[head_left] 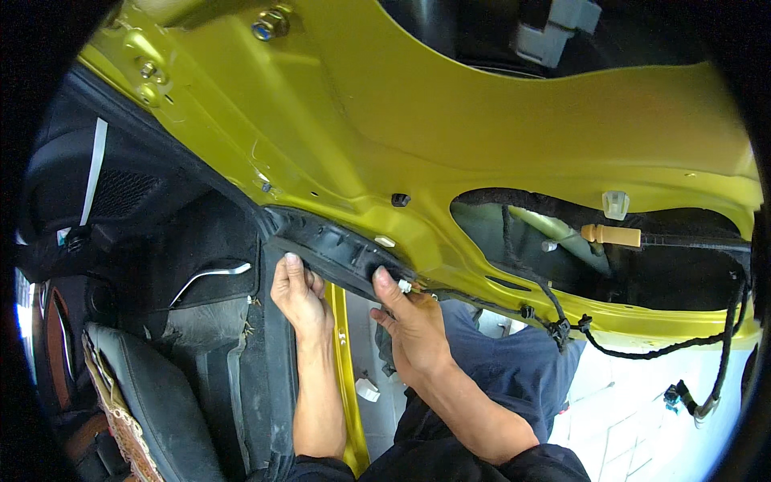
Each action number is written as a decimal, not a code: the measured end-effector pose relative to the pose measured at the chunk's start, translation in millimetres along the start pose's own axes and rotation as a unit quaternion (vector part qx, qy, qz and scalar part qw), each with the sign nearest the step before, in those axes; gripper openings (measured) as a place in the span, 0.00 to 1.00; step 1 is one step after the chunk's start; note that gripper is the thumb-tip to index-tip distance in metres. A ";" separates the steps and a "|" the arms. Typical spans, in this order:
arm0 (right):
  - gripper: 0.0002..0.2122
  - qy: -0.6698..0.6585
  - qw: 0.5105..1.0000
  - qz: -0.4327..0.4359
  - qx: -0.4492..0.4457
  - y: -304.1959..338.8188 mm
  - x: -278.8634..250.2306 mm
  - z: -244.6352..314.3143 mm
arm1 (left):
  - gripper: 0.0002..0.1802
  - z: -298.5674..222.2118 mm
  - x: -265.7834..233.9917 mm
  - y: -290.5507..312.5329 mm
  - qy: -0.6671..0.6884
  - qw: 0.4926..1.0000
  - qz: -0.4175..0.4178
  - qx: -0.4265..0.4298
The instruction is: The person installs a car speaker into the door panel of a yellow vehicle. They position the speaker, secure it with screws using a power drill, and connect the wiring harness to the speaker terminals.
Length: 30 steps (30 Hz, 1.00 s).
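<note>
A long black plastic trim piece with ribs on its surface lies against the lower edge of a yellow car body panel. My left hand is closed on its near edge, thumb up and fingers curled behind. At the trim's right end my right hand grips it, the thumb pressed on top and the other fingers partly hidden beneath. Close to the right thumb sits a small white clip. A black rubber seal runs along the panel's edge up to the trim's left end.
Right of my hands, a black wiring harness hangs along the panel. A tan connector and a white clip are at the panel's oval opening. At left are a dark seat and a silver handle. A white piece lies low.
</note>
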State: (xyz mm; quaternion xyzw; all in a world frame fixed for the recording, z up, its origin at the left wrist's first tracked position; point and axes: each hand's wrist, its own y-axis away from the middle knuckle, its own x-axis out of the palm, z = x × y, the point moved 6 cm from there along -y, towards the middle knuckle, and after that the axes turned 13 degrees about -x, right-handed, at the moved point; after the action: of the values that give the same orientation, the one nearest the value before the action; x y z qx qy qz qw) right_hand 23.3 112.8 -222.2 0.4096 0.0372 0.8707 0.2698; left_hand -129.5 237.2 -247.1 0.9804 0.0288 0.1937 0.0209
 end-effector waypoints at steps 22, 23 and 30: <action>0.30 -0.083 0.987 0.123 0.056 2.3 2.9 -22.5 | 0.13 29.8 11.1 14.4 0.088 0.992 -0.028 -0.081; 0.30 -0.071 0.989 0.118 0.055 3.8 2.5 -21.3 | 0.12 30.2 11.8 15.1 0.090 0.992 -0.028 -0.084; 0.27 0.036 0.996 0.069 0.036 12.8 0.1 -1.2 | 0.18 29.5 10.8 14.7 0.097 0.989 -0.040 -0.105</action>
State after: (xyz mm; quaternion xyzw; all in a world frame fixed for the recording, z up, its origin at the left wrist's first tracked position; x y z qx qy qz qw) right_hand 16.7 102.1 -219.2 0.3890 0.0495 0.8995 0.1927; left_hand -107.6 222.4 -269.6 0.9474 0.0493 0.2889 0.1285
